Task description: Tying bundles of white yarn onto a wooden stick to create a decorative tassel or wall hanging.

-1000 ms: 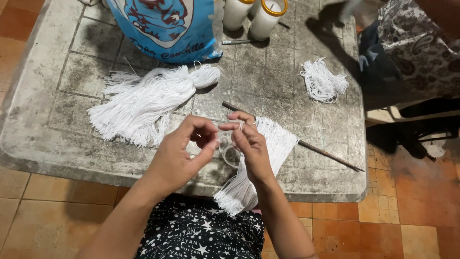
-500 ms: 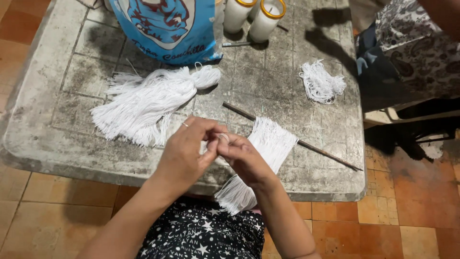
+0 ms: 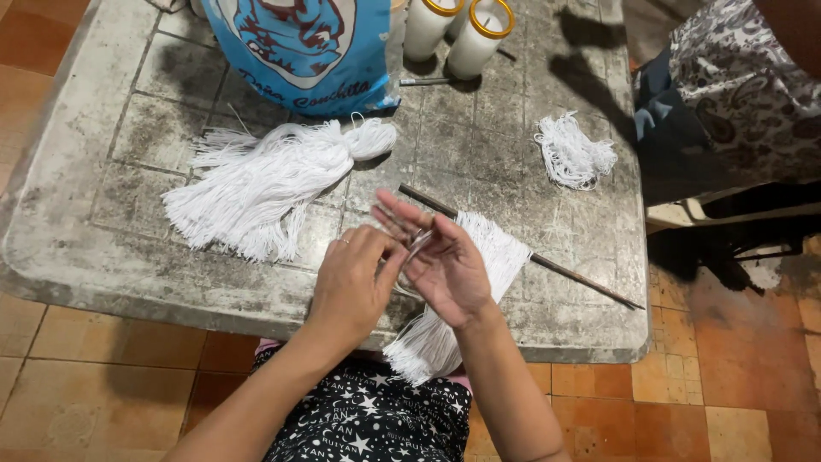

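Left hand (image 3: 355, 282) pinches a white strand (image 3: 416, 248); right hand (image 3: 440, 261) is palm-up with fingers spread, the strand running across them. Both sit over the desk's (image 3: 77, 214) near edge. Just under the right hand: a yarn fringe (image 3: 487, 257) hung on a thin rod (image 3: 564, 272), its tail drooping off the edge toward the lap. Left of the hands: big tied yarn bundle (image 3: 274, 180). Far right: small loose yarn clump (image 3: 573, 154). Back edge: blue bag (image 3: 299, 47), 2 white candles (image 3: 457, 30) with yellow rims. Another person sits at right, in patterned cloth (image 3: 744, 77).
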